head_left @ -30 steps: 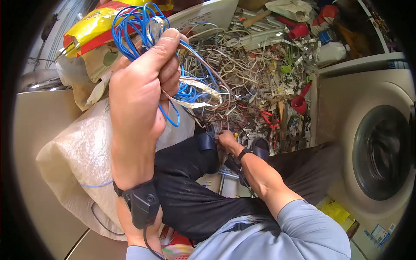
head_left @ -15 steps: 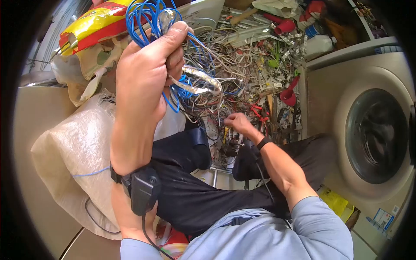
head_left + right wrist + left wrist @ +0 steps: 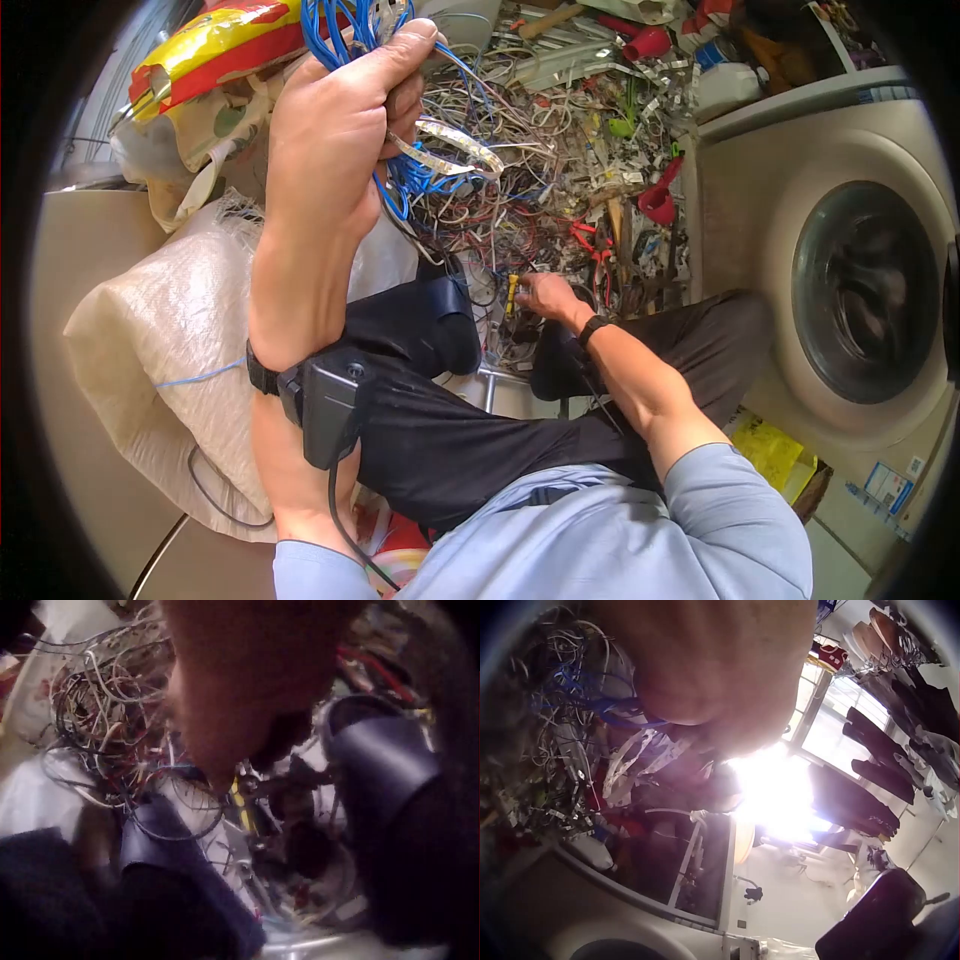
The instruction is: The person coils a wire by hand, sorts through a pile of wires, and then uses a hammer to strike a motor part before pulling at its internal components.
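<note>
Head view shows the left hand (image 3: 340, 120) grasping bundled blue wire (image 3: 335, 40) at eleven o'clock, the right hand (image 3: 550, 296), its grip hard to tell, with a yellow handle (image 3: 512, 292) at its nine o'clock, tangled cables (image 3: 520, 130) towards twelve, and a washing machine (image 3: 850, 285) at three.

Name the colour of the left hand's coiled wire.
The coiled wire is blue, clearest in the head view.

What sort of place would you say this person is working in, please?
Probably a home laundry or utility area: a front-loading washing machine stands on the right in the head view, clothes hang near a bright window, and tangled wires lie heaped ahead.
</note>
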Demonstrator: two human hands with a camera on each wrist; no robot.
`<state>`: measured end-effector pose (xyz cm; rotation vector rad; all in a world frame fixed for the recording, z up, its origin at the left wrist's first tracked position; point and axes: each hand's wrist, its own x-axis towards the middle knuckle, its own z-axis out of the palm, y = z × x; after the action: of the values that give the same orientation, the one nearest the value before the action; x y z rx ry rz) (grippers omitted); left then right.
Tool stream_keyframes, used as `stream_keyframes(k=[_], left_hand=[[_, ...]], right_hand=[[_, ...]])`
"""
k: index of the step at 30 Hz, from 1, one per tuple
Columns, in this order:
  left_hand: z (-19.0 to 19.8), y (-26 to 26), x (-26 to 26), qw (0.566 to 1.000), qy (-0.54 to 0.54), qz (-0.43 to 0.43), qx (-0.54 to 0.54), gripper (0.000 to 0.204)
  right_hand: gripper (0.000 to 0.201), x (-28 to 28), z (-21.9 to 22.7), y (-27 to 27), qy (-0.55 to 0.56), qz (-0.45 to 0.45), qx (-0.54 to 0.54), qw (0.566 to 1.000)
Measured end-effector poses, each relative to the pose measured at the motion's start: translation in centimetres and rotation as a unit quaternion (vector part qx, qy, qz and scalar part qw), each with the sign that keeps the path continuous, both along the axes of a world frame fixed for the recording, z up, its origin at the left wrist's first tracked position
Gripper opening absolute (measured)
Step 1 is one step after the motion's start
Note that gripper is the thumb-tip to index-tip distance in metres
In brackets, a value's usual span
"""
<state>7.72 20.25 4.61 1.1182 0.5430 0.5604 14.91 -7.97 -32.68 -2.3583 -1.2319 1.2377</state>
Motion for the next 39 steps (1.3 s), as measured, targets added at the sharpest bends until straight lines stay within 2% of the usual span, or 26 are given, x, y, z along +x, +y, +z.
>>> stream_keyframes(k=[2,5,7,8,9,11,12,13,14,15,17,19,20,21,23,24,25,26,27,30,32,34,35,37,39], left_hand=[[-0.1,0.1,-0.1,1.0,0.009,-0.001,0.0,0.031],[-0.2,0.4,0.3,1.0,0.021,0.012,0.002,0.032],[-0.6,0.6,0.4,1.0,0.023,0.002,0.011,0.031],[-0.7,0.7,0.5,1.0,0.025,0.003,0.01,0.031],[-0.7,0.8,0.6,0.999,0.028,0.0,0.017,0.02],[-0.5,0.5,0.5,0.999,0.032,-0.002,0.021,0.017],[-0.3,0.4,0.6,0.999,0.035,0.002,0.015,0.017],[-0.1,0.1,0.6,0.999,0.039,0.005,0.007,0.016],[-0.4,0.1,0.6,0.999,0.036,0.005,0.006,0.016],[-0.9,0.1,0.7,0.998,0.043,-0.005,0.049,0.017],[-1.8,0.1,1.0,0.994,0.05,-0.011,0.094,0.018],[-2.9,-0.3,1.2,0.987,0.07,-0.075,0.127,0.022],[-3.6,-0.4,1.3,0.981,0.077,-0.111,0.143,0.022],[-4.5,-0.8,1.7,0.966,0.135,-0.119,0.184,0.022],[-5.7,-2.6,2.1,0.953,0.181,-0.149,0.194,0.022],[-6.5,-2.9,2.3,0.947,0.177,-0.194,0.184,0.022],[-6.5,-3.7,2.1,0.946,0.181,-0.197,0.181,0.022],[-6.5,-4.6,2.1,0.959,0.15,-0.223,0.093,0.022],[-6.3,-5.4,2.1,0.962,0.117,-0.245,0.005,0.023],[-5.7,-5.8,2.2,0.963,0.145,-0.226,-0.009,0.022],[-6.1,-5.5,2.2,0.964,0.155,-0.215,-0.009,0.023],[-6.6,-5.4,2.3,0.958,0.126,-0.233,-0.108,0.023],[-6.8,-5.4,2.2,0.958,0.129,-0.233,-0.11,0.023],[-6.7,-5.1,2.1,0.932,0.121,-0.281,-0.196,0.023],[-7.6,-5.0,2.3,0.935,0.123,-0.264,-0.205,0.022]], right_hand=[[0.048,-0.8,-2.4,0.0,0.0,-0.009,-0.027,1.0],[0.047,-1.4,-3.2,1.6,-0.004,-0.016,-0.089,0.996],[0.04,-2.0,-5.2,1.6,-0.03,-0.018,-0.133,0.991],[0.033,-2.1,-6.0,1.3,-0.05,-0.029,-0.091,0.994],[0.033,-1.4,-5.9,1.3,-0.049,-0.029,-0.092,0.994],[0.032,0.9,-4.5,1.7,0.033,0.008,0.041,0.999],[0.028,2.1,-2.5,2.2,0.081,-0.025,0.015,0.996],[0.025,3.5,-0.6,2.5,0.19,-0.109,-0.027,0.975],[0.025,5.2,1.5,3.3,0.167,-0.071,-0.04,0.983],[0.027,6.7,3.7,4.0,0.143,-0.034,-0.053,0.988],[0.025,8.7,8.0,4.8,0.18,-0.041,-0.012,0.983],[0.02,9.7,15.5,6.5,0.246,-0.016,-0.01,0.969],[0.017,9.6,19.7,7.0,0.268,0.003,0.027,0.963],[0.015,9.6,23.6,7.5,0.288,0.023,0.063,0.955],[0.015,9.0,29.1,7.5,0.339,-0.018,0.182,0.923],[0.015,8.7,30.4,7.5,0.314,-0.036,0.249,0.916],[0.015,8.5,31.2,7.6,0.285,-0.053,0.315,0.904],[0.016,8.5,31.4,7.7,0.23,-0.047,0.361,0.903],[0.016,8.4,31.2,7.9,0.23,-0.049,0.362,0.902],[0.016,8.3,30.7,8.0,0.181,-0.077,0.399,0.896],[0.015,8.2,30.6,7.9,0.204,-0.086,0.399,0.89],[0.013,8.2,30.8,7.8,0.23,-0.097,0.397,0.883],[0.012,8.4,30.9,7.7,0.201,-0.077,0.389,0.896],[0.012,8.7,31.0,7.8,0.172,-0.058,0.38,0.907],[0.014,8.6,31.1,8.1,0.021,0.06,0.446,0.893]])
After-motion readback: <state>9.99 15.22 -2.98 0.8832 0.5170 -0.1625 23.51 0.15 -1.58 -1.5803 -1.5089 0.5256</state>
